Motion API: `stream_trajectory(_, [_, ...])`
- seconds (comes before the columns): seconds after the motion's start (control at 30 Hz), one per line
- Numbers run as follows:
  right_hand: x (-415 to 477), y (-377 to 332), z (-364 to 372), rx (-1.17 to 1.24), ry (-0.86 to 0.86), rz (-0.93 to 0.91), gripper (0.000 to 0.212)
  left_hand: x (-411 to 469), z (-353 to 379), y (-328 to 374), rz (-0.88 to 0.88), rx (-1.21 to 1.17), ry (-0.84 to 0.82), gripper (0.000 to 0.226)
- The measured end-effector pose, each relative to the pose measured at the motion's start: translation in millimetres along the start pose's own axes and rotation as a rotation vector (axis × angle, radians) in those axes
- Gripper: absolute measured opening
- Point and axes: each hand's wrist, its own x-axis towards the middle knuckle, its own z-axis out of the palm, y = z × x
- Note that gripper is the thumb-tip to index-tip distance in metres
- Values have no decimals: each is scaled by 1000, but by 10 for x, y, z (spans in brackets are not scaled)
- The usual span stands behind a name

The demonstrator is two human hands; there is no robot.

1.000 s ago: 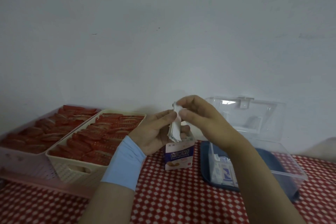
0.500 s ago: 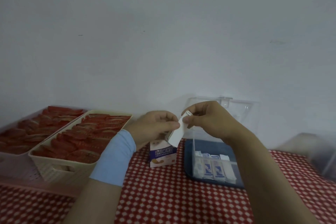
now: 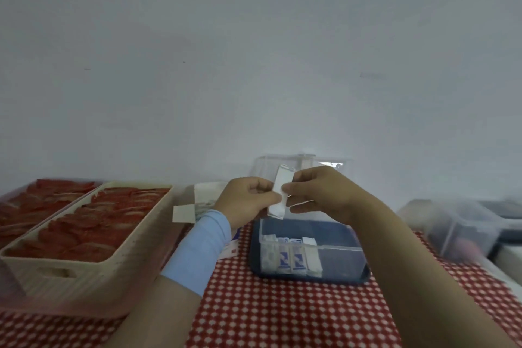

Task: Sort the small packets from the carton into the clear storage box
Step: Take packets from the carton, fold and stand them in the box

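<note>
Head view takes in a pale wall (image 3: 254,65) over a bench (image 3: 282,316) covered in a red-and-white checked cloth. At the left stands a cream basket (image 3: 84,274) full of red packets (image 3: 93,229), with a pinkish basket (image 3: 56,311) of the same beside it. At the far right are blurred clear containers (image 3: 457,226).

Right of centre sits the clear storage box (image 3: 341,260), its lid (image 3: 324,167) raised behind it. A row of small packets (image 3: 291,257) stands upright against its near wall. The carton (image 3: 206,198) stands just left of the box with its top flaps open, partly hidden behind the left forearm, which wears a light blue sleeve (image 3: 197,248).

Both hands are raised above the far edge of the box. The left hand (image 3: 245,203) has its fingers curled and its thumb pressed on one white packet (image 3: 279,195). The right hand (image 3: 319,195) pinches the same packet from the other side between thumb and forefinger. This packet is roughly upright, slightly tilted, in the air and clear of both carton and box.
</note>
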Motion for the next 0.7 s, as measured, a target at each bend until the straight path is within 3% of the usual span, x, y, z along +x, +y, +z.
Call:
stream_trajectory(0.2, [-49, 132, -261, -29, 43, 114, 14, 148, 352, -34, -30, 93, -88, 11])
stream_trajectory(0.3, [-13, 255, -355, -139, 116, 198, 14, 194, 460, -77, -20, 299, -192, 6])
stream_trajectory(0.4, [47, 387, -398, -335, 193, 305, 10, 224, 501, -86, 41, 723, -308, 24])
stream_trajectory(0.47, [91, 450, -359, -519, 146, 406, 9, 213, 516, -72, 49, 893, -396, 30])
stream_trajectory(0.57, [154, 505, -274, -812, 56, 487, 20, 176, 593, -60, -3, 980, -554, 34])
stream_trajectory(0.7, [232, 545, -168, -990, -14, 522, 19, 229, 681, -188, -34, 950, -575, 40])
